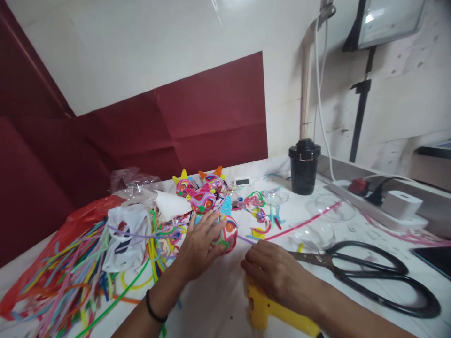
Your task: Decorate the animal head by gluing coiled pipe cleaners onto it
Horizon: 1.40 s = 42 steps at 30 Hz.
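My left hand (202, 237), with a black band on its wrist, curls over a round ornament (230, 230) covered in coloured pipe cleaners, with an orange eye and a blue ear. It presses the ornament on the table, hiding much of it. My right hand (269, 265) is closed, its fingertips at the end of a purple pipe cleaner (245, 240) that reaches toward the ornament. Directly beneath the right hand lies a yellow glue gun (260, 307), partly covered. Behind my left hand sit several similar eared ornaments, one with pink ears (202, 201).
Large black-handled scissors (352, 267) lie at right, near clear plastic shells (314, 234). A black lidded cup (304, 166) and a white power strip (380, 206) stand behind. Loose pipe cleaners (66, 277) spill from a red bag (81, 220) at left, beside a white bag (127, 239).
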Tool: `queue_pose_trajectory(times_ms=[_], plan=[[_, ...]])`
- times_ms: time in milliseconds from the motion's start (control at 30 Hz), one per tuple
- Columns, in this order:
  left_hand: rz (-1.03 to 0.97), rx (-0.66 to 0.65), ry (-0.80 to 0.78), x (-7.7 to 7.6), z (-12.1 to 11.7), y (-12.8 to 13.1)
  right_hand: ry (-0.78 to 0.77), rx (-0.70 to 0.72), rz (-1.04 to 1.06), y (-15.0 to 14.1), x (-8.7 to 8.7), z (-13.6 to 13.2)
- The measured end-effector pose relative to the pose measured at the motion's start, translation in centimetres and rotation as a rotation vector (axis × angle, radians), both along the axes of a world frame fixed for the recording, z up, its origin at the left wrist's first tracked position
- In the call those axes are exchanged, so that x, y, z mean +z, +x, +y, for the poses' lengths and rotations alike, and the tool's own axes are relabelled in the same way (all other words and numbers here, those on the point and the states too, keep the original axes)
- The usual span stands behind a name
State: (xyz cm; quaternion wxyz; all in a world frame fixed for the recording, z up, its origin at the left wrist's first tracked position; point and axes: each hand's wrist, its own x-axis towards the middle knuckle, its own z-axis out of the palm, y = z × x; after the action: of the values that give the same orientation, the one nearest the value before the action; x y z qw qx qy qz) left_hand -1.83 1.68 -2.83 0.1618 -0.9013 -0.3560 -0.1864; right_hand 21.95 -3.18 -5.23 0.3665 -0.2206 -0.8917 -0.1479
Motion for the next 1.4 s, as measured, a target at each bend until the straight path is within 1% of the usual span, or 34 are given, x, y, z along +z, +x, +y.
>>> queue_pose_trajectory(times_ms=[67, 100, 167, 267, 333, 467, 567, 700, 800, 867, 933, 1033, 1133, 1400], plan=[[-0.101, 0.025, -0.017, 0.1, -0.1, -0.2, -0.028, 0.004, 0.017, 0.1, 0.0, 0.0], [-0.183, 0.043, -0.026, 0.1, -0.2, -0.3, -0.056, 0.003, 0.03, 0.1, -0.1, 0.1], [-0.415, 0.084, -0.069, -0.1, -0.3, -0.9, -0.135, -0.004, 0.069, 0.3, -0.2, 0.1], [-0.73, 0.165, -0.141, -1.0, -0.7, -2.1, -0.248, -0.02, 0.129, 0.7, -0.6, 0.3], [-0.838, 0.22, -0.173, -1.8, -0.9, -2.9, -0.324, -0.034, 0.164, 0.9, -0.7, 0.4], [-0.983, 0.269, -0.3, -3.4, -1.1, -3.8, -0.541, -0.096, 0.289, 0.9, -0.6, 1.0], [-1.06, 0.294, -0.417, -4.0, -0.9, -3.7, -0.718, -0.167, 0.409, 0.6, -0.1, 2.2], [-1.133, 0.362, -0.564, -3.9, -0.8, -3.1, -0.979, -0.234, 0.488, -0.3, 0.6, 4.5], [-1.176, 0.415, -0.67, -3.6, -0.8, -2.5, -1.176, -0.244, 0.51, -1.3, 1.0, 5.9], [-1.205, 0.42, -0.743, -3.3, -0.9, -2.0, -1.283, -0.23, 0.529, -1.9, 1.2, 6.4], [-1.235, 0.398, -0.815, -3.0, -1.1, -1.5, -1.363, -0.209, 0.553, -2.4, 1.4, 6.5], [-1.283, 0.341, -0.896, -2.6, -1.5, -0.8, -1.431, -0.178, 0.595, -2.8, 1.5, 6.3], [-1.335, 0.291, -0.926, -2.4, -1.8, -0.2, -1.445, -0.151, 0.646, -2.9, 1.2, 6.1], [-1.458, 0.157, -0.839, -2.5, -2.0, 0.5, -1.394, -0.091, 0.751, -2.0, 0.3, 5.4]])
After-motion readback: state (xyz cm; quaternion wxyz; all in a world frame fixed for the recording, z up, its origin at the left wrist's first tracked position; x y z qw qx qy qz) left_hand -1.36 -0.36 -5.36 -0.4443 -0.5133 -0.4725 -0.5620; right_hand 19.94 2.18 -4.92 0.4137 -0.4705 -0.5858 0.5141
